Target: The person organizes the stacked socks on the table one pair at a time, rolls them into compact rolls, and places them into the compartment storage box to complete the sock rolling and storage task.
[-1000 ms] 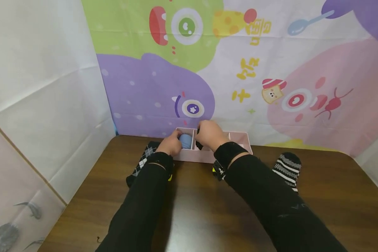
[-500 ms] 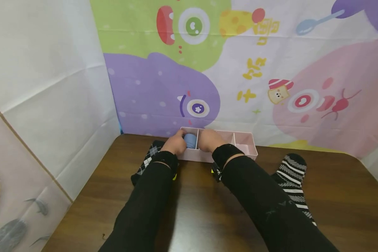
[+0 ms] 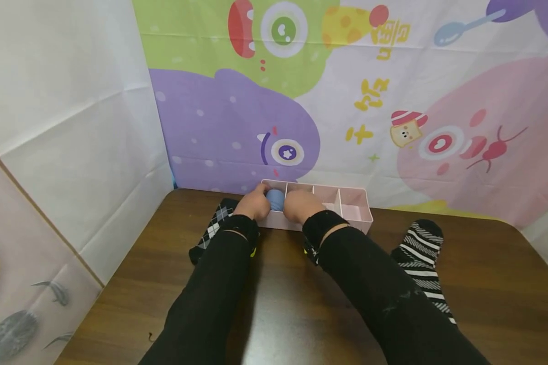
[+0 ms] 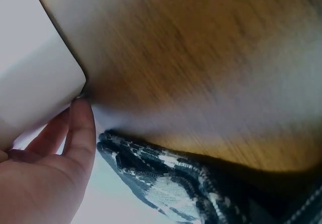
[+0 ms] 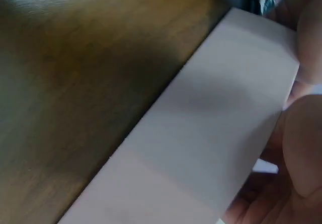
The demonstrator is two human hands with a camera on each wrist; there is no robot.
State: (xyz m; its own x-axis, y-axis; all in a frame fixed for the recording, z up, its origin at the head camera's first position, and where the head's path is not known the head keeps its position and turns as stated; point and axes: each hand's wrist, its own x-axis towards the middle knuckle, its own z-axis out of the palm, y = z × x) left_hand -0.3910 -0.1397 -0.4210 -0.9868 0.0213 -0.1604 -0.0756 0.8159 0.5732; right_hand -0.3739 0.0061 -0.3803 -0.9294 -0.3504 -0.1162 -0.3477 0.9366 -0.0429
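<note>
Two hands at work, and the left hand (image 3: 253, 204) has a grasping grip on the left end of the pink box (image 3: 276, 220), fingers curled at its end wall. And the right hand (image 3: 301, 204)? It dips into the second compartment from the left, fingertips lost behind the front wall, so I can't tell whether that grip is released, clenched or holding something.

Between them, a blue roll (image 3: 275, 199) sits snug in the leftmost compartment. The box itself stands by the worktop's (image 3: 283, 304) back edge, left of the middle, two more compartments running off to the right.

Just outside the left hand, the diamond-patterned sock (image 3: 216, 223) lies towards the back left corner, partly behind the sleeve. Way across, nearer the back right corner, it's the striped sock (image 3: 424, 253), laid out flat, its lower end tucked behind the right sleeve.

My read: this is the placing step, a compartment being filled or tidied. The next move seems to call for a steady left hand while the right lifts straight up, clear of the dividers.
</note>
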